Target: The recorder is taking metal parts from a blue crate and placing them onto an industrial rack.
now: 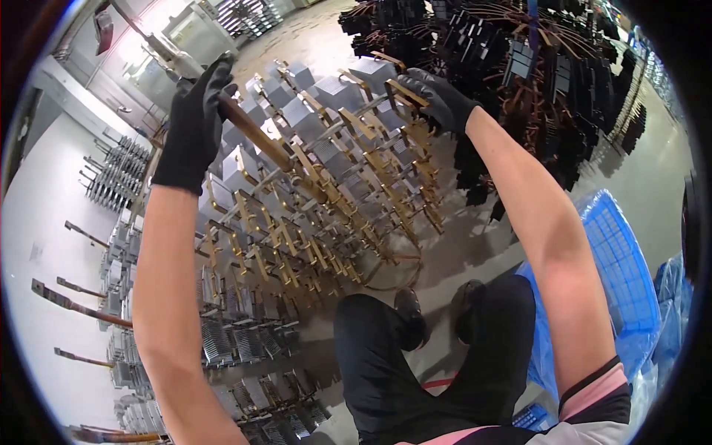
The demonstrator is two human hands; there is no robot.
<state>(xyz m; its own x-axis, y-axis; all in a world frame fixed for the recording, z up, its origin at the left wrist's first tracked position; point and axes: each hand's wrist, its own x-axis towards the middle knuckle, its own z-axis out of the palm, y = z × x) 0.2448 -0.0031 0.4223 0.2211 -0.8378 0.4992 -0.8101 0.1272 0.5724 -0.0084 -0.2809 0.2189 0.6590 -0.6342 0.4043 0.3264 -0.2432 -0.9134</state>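
Head view: a person's two black-gloved hands at a rack hung with silver-grey metal blocks (300, 115), carried on rows of brass-coloured brackets around a long brown rod (256, 135). The rod slants across the upper left of the view, with the rack standing in front of the person. The left hand (194, 119) is closed about the rod, above the block rows. The right hand (443, 100) is curled, fairly narrow, at the end of an upper brass-coloured bracket (406, 93) on the rack's right side; its fingertips are partly hidden, so whether it grips firmly cannot be told. For sound handling, the left hand would best keep the rod steady while the right takes hold of the bracket itself rather than a block face, moving slowly, since closely set neighbours could knock or snag. A second rack of black parts (519, 59) stands just beyond the right hand; any turn should probably be kept clear of it and of the blue crate (627, 256) at lower right.
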